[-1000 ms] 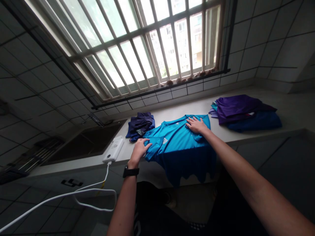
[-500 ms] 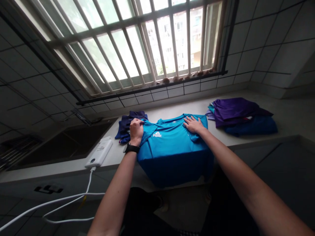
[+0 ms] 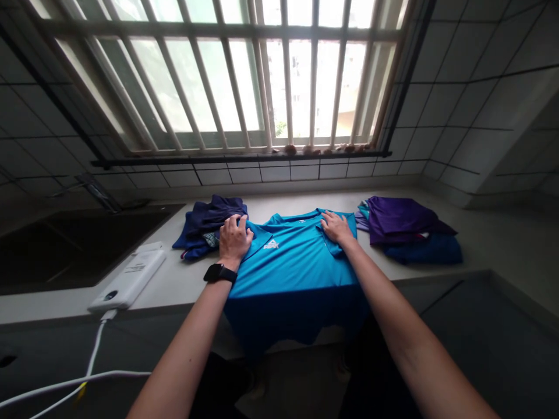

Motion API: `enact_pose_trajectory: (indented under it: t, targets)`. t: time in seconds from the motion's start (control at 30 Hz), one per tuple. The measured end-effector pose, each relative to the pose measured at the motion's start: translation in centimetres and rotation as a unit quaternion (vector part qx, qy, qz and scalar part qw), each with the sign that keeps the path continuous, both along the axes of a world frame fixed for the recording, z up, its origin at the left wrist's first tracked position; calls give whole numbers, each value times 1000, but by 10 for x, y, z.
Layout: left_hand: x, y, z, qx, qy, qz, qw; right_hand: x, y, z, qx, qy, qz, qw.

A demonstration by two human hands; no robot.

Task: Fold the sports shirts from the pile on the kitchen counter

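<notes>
A bright blue T-shirt [image 3: 290, 262] with a white logo lies face up on the pale countertop [image 3: 183, 276], its lower part hanging over the front edge. My left hand [image 3: 234, 235], with a black watch on the wrist, rests flat on the shirt's left shoulder, fingers spread. My right hand [image 3: 336, 227] presses flat on the right shoulder near the collar. Both sleeves are folded in under the hands.
A dark blue crumpled garment [image 3: 205, 224] lies just left of the shirt. A stack of purple and blue clothes [image 3: 404, 227] sits to the right. A white power bank [image 3: 128, 279] with a white cable [image 3: 94, 355] lies near the dark sink [image 3: 70, 244]. A barred window is behind.
My left hand carried the left sleeve up and inward, then flattened on the shoulder. The right hand stayed on the right shoulder. The view swung to face the window squarely.
</notes>
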State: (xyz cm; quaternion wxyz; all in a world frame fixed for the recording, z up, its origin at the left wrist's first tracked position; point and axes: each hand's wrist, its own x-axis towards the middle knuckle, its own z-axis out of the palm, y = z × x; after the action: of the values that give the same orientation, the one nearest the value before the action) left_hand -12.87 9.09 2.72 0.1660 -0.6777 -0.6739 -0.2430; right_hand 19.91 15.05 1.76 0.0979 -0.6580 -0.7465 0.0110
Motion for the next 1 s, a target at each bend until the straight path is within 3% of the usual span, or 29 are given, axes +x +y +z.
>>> enact_pose_trajectory:
  t: [0.17,0.33,0.47,0.6,0.73,1.0]
  targets:
    - [0,1,-2,-22,-6,-62,998,-3,-10,2,61,-28,-62,996]
    - [6,-2,-1,-47,17,-148,988,-5,-20,4,73,-59,-62,994]
    - [10,1,-2,-89,-23,-190,978,-5,-28,5,65,-68,-64,994]
    - [11,4,-4,-148,-46,-190,970,-1,-29,3,50,-33,-73,996]
    - [13,5,-4,-173,16,-160,972,2,-25,-1,44,18,-55,997]
    - [19,6,-3,-149,63,-127,979,2,-24,-5,122,80,-29,989]
